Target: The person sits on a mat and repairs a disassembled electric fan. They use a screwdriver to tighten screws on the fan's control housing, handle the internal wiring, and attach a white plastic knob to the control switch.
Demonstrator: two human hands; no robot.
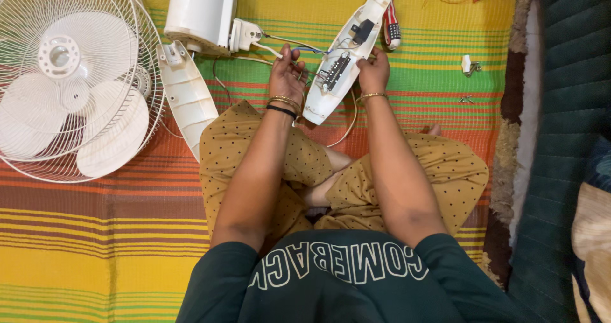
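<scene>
Head view looks down on a person seated cross-legged on a striped mat (95, 234), with a dismantled white fan spread out in front. The left hand (286, 75) has its fingers pinched together on thin wires (299, 46) that run from the fan's motor housing (200, 11). The right hand (373, 71) closes its grip on the edge of an open switch casing (344, 62), a long white shell lying tilted between the two hands with a small circuit board and a black part showing inside it. By the look of it, the wiring between motor and switch casing is being handled, so the step in hand is work on the connections. Any further move calls for a steady hold on the shell and fine finger control on the thin leads.

The shell is the only container here; it holds the board, the black part and the wire ends. Its matching cover half (188, 97) lies just left of the knee, beside the wire guard and blades (70, 81). A screwdriver with a striped handle (391, 27) rests near the casing's top, and small loose parts (468, 65) lie well apart to the right.
</scene>
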